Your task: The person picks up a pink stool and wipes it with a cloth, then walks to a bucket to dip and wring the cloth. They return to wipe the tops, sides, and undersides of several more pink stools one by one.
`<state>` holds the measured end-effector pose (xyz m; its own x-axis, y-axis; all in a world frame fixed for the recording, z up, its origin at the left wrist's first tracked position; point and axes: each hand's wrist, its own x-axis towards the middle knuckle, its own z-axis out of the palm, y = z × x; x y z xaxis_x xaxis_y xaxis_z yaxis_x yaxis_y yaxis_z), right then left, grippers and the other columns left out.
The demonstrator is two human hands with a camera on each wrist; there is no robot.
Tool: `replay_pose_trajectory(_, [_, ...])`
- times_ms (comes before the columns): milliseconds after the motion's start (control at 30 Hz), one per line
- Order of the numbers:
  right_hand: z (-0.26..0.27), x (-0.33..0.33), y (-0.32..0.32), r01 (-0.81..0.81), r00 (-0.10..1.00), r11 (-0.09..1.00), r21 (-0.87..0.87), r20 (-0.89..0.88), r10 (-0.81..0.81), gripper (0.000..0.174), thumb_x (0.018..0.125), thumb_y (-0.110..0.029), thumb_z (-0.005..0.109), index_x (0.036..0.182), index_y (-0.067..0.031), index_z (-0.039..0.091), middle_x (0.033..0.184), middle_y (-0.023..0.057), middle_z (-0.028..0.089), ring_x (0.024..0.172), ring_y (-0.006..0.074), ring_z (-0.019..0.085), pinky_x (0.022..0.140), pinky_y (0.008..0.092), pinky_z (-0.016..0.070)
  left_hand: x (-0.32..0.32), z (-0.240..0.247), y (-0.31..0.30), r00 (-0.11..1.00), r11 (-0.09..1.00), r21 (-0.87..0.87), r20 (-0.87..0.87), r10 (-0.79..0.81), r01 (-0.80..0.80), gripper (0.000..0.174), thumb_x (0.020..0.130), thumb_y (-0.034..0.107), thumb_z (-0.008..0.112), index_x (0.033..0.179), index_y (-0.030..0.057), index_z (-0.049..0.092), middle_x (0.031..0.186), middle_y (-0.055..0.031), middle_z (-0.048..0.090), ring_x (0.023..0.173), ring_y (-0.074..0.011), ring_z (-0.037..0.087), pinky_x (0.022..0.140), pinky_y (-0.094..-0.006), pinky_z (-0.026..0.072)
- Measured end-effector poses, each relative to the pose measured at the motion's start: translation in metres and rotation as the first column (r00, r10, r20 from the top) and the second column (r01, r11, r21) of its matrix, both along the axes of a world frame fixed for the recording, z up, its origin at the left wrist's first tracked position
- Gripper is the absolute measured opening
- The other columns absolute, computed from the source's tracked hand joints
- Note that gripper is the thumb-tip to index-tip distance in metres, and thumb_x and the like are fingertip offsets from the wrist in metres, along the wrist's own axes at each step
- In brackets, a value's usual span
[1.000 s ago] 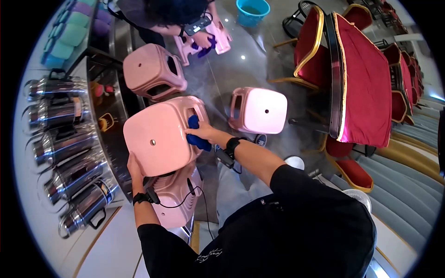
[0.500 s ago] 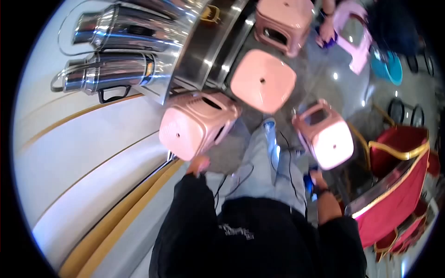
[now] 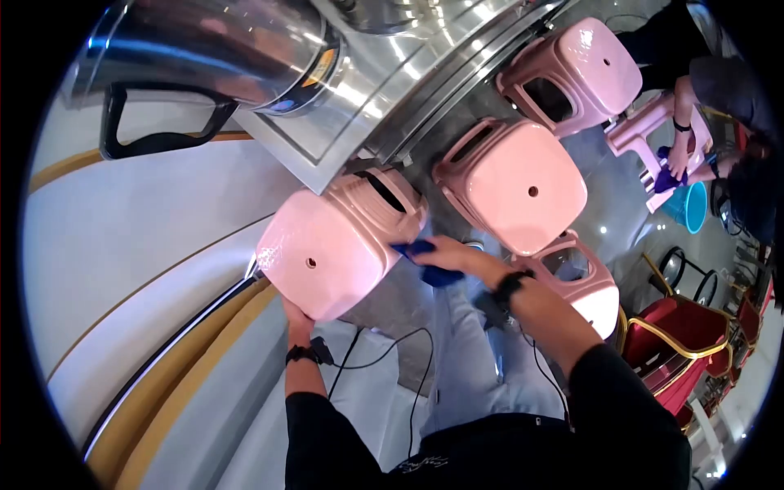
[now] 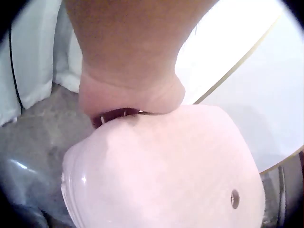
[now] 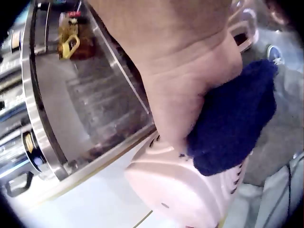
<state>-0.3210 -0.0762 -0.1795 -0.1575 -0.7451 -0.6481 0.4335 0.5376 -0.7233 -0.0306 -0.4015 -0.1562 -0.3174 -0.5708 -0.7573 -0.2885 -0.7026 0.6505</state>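
A pink plastic stool (image 3: 327, 253) lies tipped on its side in front of me. My left hand (image 3: 296, 314) grips its near edge from below; in the left wrist view the hand (image 4: 128, 92) curls round the rim of the stool seat (image 4: 166, 175). My right hand (image 3: 445, 255) holds a blue cloth (image 3: 426, 263) and presses it against the stool's side by the leg opening. The right wrist view shows the same cloth (image 5: 235, 121) bunched under the hand (image 5: 190, 90), on the stool (image 5: 190, 187).
Three more pink stools (image 3: 514, 184) (image 3: 580, 69) (image 3: 581, 286) stand close by on the right. A steel cart (image 3: 384, 90) with a steel kettle (image 3: 212, 49) is ahead. Another person (image 3: 719, 98) wipes a stool by a teal bucket (image 3: 694, 208). Red chairs (image 3: 694, 351) stand at right.
The stool I was wiping a second ago now stands on the floor. Both hands dropped, then came up onto the stool that was beneath it, and my view swung round.
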Motion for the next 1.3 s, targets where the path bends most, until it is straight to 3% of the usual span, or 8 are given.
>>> replay_pose_trajectory(100, [-0.028, 0.004, -0.091, 0.356, 0.934, 0.933, 0.044, -0.032, -0.355, 0.061, 0.08, -0.022, 0.072, 0.137, -0.005, 0.057, 0.118, 0.0173, 0.068, 0.105, 0.0242, 0.066, 0.091, 0.0368, 0.0529, 0.029, -0.02, -0.023, 0.988, 0.987, 0.106, -0.076, 0.132, -0.124, 0.056, 0.106, 0.047, 0.037, 0.145, 0.0075, 0.048, 0.139, -0.0077, 0.061, 0.125, -0.0288, 0.061, 0.102, -0.0467, 0.0537])
replay_pose_trajectory(267, [-0.063, 0.014, -0.141, 0.341, 0.938, 0.9, 0.271, -0.033, -0.345, 0.061, 0.078, -0.031, 0.071, 0.135, -0.01, 0.063, 0.109, 0.0113, 0.072, 0.094, 0.023, 0.07, 0.078, 0.0337, 0.0559, 0.009, 0.003, -0.014, 0.973, 0.979, 0.2, -0.212, 0.085, -0.042, 0.065, 0.105, 0.054, 0.037, 0.151, 0.0093, 0.043, 0.149, -0.0115, 0.053, 0.132, -0.0361, 0.055, 0.108, -0.0537, 0.0495])
replay_pose_trajectory(533, [0.151, -0.009, -0.117, 0.095, 0.979, 0.989, -0.112, 0.192, -0.073, 0.054, 0.079, -0.023, 0.067, 0.13, -0.0086, 0.06, 0.109, 0.0057, 0.064, 0.094, 0.0148, 0.062, 0.078, 0.0315, 0.0529, 0.056, 0.155, -0.012, 0.997, 0.998, 0.006, -0.037, 0.063, -0.063, 0.072, 0.105, 0.06, 0.034, 0.15, 0.0044, 0.043, 0.15, -0.0157, 0.05, 0.134, -0.0339, 0.053, 0.107, -0.0529, 0.0498])
replay_pose_trajectory(800, [0.353, -0.016, 0.027, 0.01, 0.955, 0.957, -0.292, 0.286, 0.077, 0.043, 0.084, -0.018, 0.066, 0.125, -0.009, 0.059, 0.109, 0.0045, 0.062, 0.097, 0.0127, 0.061, 0.08, 0.0291, 0.0535, 0.035, 0.407, 0.083, 0.994, 0.959, -0.275, -0.067, -0.088, 0.066, 0.073, 0.105, 0.06, 0.035, 0.15, 0.003, 0.043, 0.149, -0.0161, 0.051, 0.133, -0.0326, 0.053, 0.107, -0.0511, 0.0494])
replay_pose_trajectory(967, [0.419, 0.035, 0.159, 0.312, 0.934, 0.88, -0.358, 0.285, -0.215, 0.055, 0.088, -0.03, 0.066, 0.137, -0.0094, 0.056, 0.119, 0.0061, 0.063, 0.101, 0.0142, 0.063, 0.083, 0.0297, 0.0534, 0.0, 0.525, 0.186, 0.946, 0.878, -0.444, -0.166, -0.278, 0.18, 0.074, 0.105, 0.06, 0.035, 0.15, 0.0021, 0.042, 0.148, -0.0164, 0.051, 0.132, -0.0317, 0.054, 0.107, -0.0499, 0.0492])
replay_pose_trajectory(1133, [0.465, 0.102, 0.312, 0.602, 0.799, 0.706, -0.374, 0.302, -0.521, 0.056, 0.094, -0.03, 0.064, 0.145, -0.0085, 0.054, 0.128, 0.0057, 0.063, 0.111, 0.015, 0.062, 0.095, 0.0303, 0.0504, -0.014, 0.578, 0.301, 0.857, 0.782, -0.541, -0.197, -0.476, 0.31, 0.074, 0.105, 0.061, 0.035, 0.149, 0.0011, 0.042, 0.147, -0.0167, 0.051, 0.132, -0.0309, 0.054, 0.107, -0.0487, 0.0489])
replay_pose_trajectory(1267, [0.449, 0.164, 0.426, 0.686, 0.687, 0.557, -0.468, 0.166, -0.707, 0.052, 0.102, -0.04, 0.062, 0.141, -0.0064, 0.056, 0.124, 0.0021, 0.063, 0.111, 0.011, 0.059, 0.097, 0.0285, 0.0475, -0.031, 0.575, 0.381, 0.647, 0.404, -0.757, 0.031, -0.762, 0.513, 0.071, 0.106, 0.057, 0.038, 0.146, -0.0018, 0.045, 0.142, -0.019, 0.056, 0.129, -0.0286, 0.056, 0.109, -0.0466, 0.0464])
replay_pose_trajectory(1300, [0.451, 0.182, 0.456, 0.709, 0.632, 0.523, -0.473, 0.097, -0.769, 0.051, 0.102, -0.04, 0.061, 0.14, -0.0059, 0.056, 0.123, 0.0019, 0.063, 0.11, 0.011, 0.059, 0.097, 0.0287, 0.0474, -0.044, 0.546, 0.327, 0.513, 0.636, -0.295, -0.398, -0.76, 0.713, 0.068, 0.106, 0.053, 0.046, 0.146, -0.0014, 0.046, 0.141, -0.017, 0.058, 0.13, -0.0281, 0.056, 0.112, -0.0441, 0.0424])
